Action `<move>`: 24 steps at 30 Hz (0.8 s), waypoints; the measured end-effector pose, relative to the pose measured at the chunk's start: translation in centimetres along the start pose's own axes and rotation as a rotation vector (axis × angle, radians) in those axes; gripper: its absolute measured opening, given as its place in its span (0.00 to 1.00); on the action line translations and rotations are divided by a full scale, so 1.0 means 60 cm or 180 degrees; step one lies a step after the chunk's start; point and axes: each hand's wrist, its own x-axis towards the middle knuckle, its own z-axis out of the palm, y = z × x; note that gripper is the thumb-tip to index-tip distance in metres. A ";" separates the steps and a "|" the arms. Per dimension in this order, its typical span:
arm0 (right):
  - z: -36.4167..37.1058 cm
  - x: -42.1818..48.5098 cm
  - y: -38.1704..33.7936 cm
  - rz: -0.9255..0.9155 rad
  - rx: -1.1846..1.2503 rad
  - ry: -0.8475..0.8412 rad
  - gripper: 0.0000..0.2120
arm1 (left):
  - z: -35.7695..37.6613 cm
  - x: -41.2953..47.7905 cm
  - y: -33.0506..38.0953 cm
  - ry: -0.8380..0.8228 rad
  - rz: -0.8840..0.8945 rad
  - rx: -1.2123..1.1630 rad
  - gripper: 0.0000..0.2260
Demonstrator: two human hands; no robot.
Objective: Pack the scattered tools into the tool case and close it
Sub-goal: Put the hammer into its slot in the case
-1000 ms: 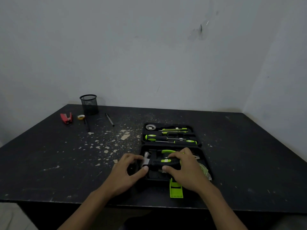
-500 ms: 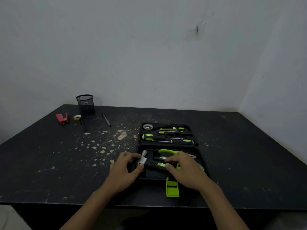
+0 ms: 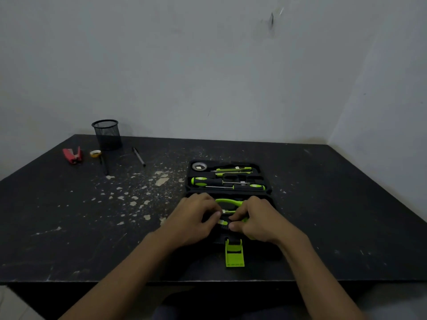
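The black tool case [image 3: 187,179] lies open on the dark table. Its far half holds a tape roll [image 3: 199,166], a utility knife [image 3: 233,169] and two green-handled screwdrivers [image 3: 208,181]. In the near half lie green-handled pliers [image 3: 227,201]. My left hand [image 3: 193,219] and my right hand [image 3: 258,219] press down together on a black and green hammer [image 3: 223,224], whose head and most of whose handle they hide. The case's green latch [image 3: 234,252] sticks out towards me.
At the back left stand a black mesh pen cup [image 3: 106,134], a red stapler [image 3: 72,154], a small yellow tape roll [image 3: 95,153] and two pens [image 3: 138,156]. Pale flecks of worn paint spot the table [image 3: 69,215] left of the case. Walls close the back and right.
Both hands have pushed the hammer down into the near half of the case and closed in over it; its metal head, seen before, is now covered.
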 end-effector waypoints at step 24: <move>0.043 -0.043 0.036 -0.0552 0.0600 0.0736 0.12 | 0.085 0.067 0.014 0.0395 -0.0607 -0.0109 0.09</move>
